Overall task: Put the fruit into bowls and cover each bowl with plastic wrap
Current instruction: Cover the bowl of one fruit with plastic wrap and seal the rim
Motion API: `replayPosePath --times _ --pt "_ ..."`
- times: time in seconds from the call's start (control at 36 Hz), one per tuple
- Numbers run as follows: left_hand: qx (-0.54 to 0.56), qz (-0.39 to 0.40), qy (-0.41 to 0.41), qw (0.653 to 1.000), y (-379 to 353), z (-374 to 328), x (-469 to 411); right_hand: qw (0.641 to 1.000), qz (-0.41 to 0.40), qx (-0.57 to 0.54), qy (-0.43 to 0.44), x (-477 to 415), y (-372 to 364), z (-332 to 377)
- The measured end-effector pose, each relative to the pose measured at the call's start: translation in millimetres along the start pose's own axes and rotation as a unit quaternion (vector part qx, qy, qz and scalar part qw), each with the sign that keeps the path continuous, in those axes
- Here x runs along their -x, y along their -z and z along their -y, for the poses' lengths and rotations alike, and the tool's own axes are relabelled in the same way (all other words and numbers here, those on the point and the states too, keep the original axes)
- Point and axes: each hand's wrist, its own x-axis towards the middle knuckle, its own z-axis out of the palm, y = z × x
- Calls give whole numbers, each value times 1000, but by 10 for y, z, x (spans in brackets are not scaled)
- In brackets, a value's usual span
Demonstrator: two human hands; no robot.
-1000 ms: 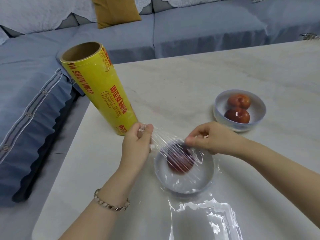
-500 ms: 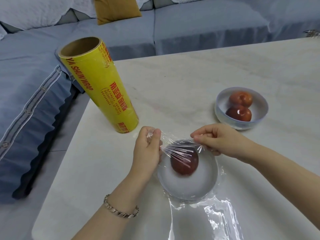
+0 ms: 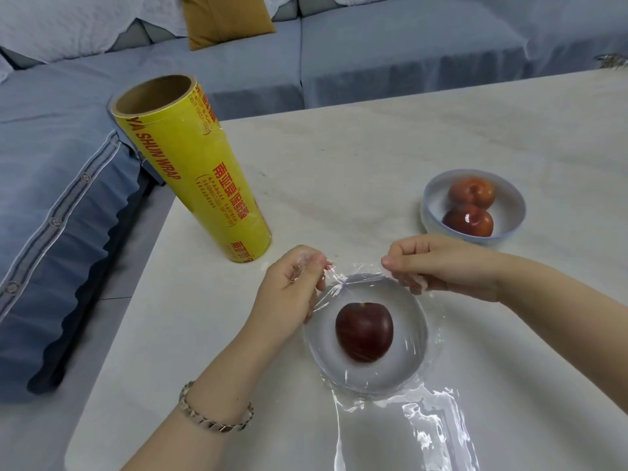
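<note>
Up and to the left of the left grip, the yellow roll (image 3: 190,171) stands on end on the table (image 3: 373,147), apart from both hands.

The left hand (image 3: 292,287) is curled tight, pinching a bunched edge of the plastic wrap (image 3: 343,282) between thumb and fingers. A second ago this grip was higher and the film ran from it in taut strands across the top of the fruit. Now it has come down to the far left rim of the near bowl (image 3: 404,365).

Between the two grips, and just toward the person, the film lies flat over the bowl's mouth. The dark red fruit (image 3: 364,331) sits inside at the middle and shows clearly through it. Slack film spills past the near rim and lies shining on the table.

The right hand (image 3: 445,266) has dropped too. Its fingers are curled, nipping the film at the far right rim.

Beyond the right grip, well apart, the far bowl (image 3: 509,205) holds two red fruits (image 3: 470,205). I cannot tell whether it has film over it.

So the sheet has gone from a stretched span in the air to a cover laid on the bowl. The far edge looks not yet pressed down, and tucking it under the rim seems the step in hand.
</note>
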Motion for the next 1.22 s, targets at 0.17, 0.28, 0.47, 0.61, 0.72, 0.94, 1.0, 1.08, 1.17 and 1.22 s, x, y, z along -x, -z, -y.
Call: replayPosePath --times 0.17,0.28,0.47,0.61,0.72,0.94,1.0,1.08,1.17,1.22 --pt "20 -82 -13 996 -122 -6 25 990 -120 -3 69 -37 -99 -39" --pt "-23 -105 -33 994 -192 46 8 970 -199 87 108 -86 -225 -115" --pt "-125 -65 -87 986 -148 67 4 985 -126 76 86 -85 -151 -141" --pt "-96 2 -55 994 -79 48 -31 984 -74 150 56 -25 -30 -84" --pt "-87 15 -38 995 -48 51 -59 986 -96 125 60 -21 -9 -74" --pt "-190 -141 -71 969 -296 135 44 935 -274 197 111 -40 -330 -179" --pt "-161 -155 -32 974 -363 135 29 910 -325 228 117 -74 -379 -229" --pt "-178 -165 -35 970 -408 126 2 873 -376 280 136 -103 -437 -270" --pt "-194 -181 -47 963 -418 125 -10 840 -404 326 155 -132 -447 -282" --pt "-186 -183 -38 965 -428 151 -29 827 -412 350 155 -174 -428 -288"
